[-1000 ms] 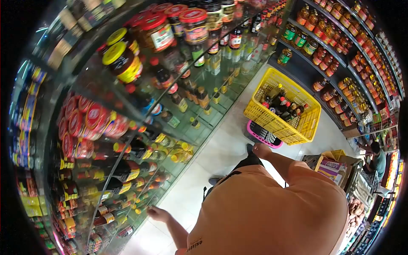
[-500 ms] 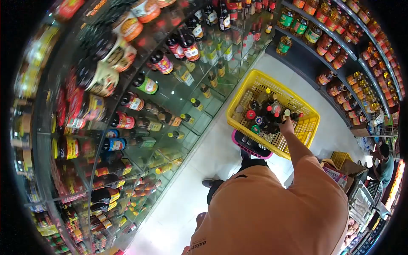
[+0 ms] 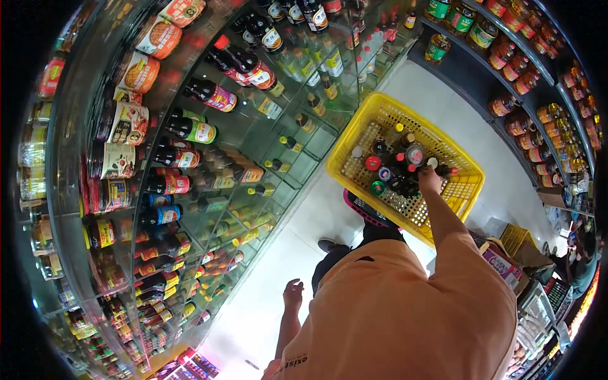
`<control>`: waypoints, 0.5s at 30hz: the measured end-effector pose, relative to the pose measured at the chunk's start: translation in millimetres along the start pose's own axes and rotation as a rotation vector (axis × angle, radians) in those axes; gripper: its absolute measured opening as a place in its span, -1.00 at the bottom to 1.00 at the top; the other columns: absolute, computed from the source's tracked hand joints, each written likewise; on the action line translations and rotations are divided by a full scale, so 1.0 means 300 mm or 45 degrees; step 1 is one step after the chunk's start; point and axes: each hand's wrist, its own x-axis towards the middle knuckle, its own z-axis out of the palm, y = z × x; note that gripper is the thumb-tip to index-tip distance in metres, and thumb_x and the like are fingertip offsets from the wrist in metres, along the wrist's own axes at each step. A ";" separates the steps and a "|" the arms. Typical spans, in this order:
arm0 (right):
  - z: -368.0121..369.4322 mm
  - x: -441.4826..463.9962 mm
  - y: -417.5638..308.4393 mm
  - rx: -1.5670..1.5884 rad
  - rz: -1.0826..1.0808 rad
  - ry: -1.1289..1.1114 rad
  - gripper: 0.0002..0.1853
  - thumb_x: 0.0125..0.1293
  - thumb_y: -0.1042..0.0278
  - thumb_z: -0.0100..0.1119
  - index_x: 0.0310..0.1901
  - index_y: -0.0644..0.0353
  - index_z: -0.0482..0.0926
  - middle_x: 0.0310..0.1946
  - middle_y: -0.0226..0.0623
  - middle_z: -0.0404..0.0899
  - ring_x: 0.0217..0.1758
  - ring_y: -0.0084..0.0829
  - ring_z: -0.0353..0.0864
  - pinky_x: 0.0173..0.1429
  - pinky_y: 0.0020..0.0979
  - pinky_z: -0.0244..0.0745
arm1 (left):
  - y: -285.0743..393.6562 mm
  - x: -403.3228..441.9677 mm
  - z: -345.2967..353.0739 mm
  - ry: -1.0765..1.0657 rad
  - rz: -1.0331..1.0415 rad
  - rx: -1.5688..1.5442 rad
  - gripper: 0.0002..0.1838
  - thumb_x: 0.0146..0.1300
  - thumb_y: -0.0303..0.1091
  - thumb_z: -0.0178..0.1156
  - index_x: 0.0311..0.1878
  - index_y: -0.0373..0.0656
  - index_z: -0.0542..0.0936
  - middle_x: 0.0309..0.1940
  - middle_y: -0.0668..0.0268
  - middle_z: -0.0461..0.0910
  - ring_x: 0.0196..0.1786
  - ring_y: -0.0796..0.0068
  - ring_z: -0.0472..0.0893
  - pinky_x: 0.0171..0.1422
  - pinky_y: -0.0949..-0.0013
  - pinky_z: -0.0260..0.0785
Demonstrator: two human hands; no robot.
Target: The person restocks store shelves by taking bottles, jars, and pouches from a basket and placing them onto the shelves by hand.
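My right hand [image 3: 430, 181] reaches down into a yellow plastic basket [image 3: 467, 209]. Its fingers are closed at the neck of a bottle with a pale cap [image 3: 432, 163]; the lower part of that bottle is hidden. Around it in the basket stand several dark bottles and jars, among them a red cap [image 3: 372, 163], a green cap [image 3: 378, 187] and a yellow cap [image 3: 399, 127]. Away from everything, my left hand [image 3: 293, 294] hangs over the floor at my side, empty, with its fingers loosely apart.
Glass shelves [image 3: 304, 180] crowded with sauce bottles run along the left. Dark shelves [image 3: 462, 82] with oil bottles curve round at the upper right. A pink-rimmed black basket [image 3: 356, 206] sits partly under the yellow one. Boxes [image 3: 503, 263] and a person [image 3: 584, 269] are at the right.
My left hand has swung out from beside my body into fuller view. The camera view has shifted slightly. My right hand stays at the pale-capped bottle in the basket.
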 end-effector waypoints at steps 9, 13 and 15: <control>-0.519 -0.258 -0.109 0.049 -0.392 -0.131 -0.66 0.19 0.11 0.30 -0.07 0.09 0.62 -0.30 -0.01 0.69 -0.17 0.02 0.69 -0.09 -0.03 0.56 | 0.557 0.064 0.064 -0.045 0.379 0.199 -0.70 0.33 -0.26 0.30 0.09 -0.09 0.65 -0.38 0.27 0.71 -0.33 0.48 0.66 -0.20 0.35 0.49; -0.742 -0.383 -0.203 0.030 -0.665 -0.337 -0.75 0.17 0.27 0.31 -0.13 0.15 0.66 -0.30 -0.07 0.70 -0.21 -0.08 0.72 -0.13 -0.20 0.59 | 0.949 0.029 0.120 -0.227 0.620 0.058 -0.64 0.28 -0.30 0.37 0.13 -0.11 0.63 -0.45 0.36 0.61 -0.40 0.59 0.55 -0.23 0.46 0.45; -0.846 -0.442 -0.262 0.186 -1.034 -0.487 -0.75 0.15 0.35 0.32 -0.12 0.19 0.66 -0.31 -0.11 0.70 -0.24 -0.14 0.72 -0.14 -0.23 0.58 | 1.070 0.040 0.178 -0.335 0.759 0.036 -0.58 0.24 -0.37 0.42 0.16 -0.13 0.57 -0.37 0.30 0.65 -0.26 0.47 0.67 0.02 0.31 0.57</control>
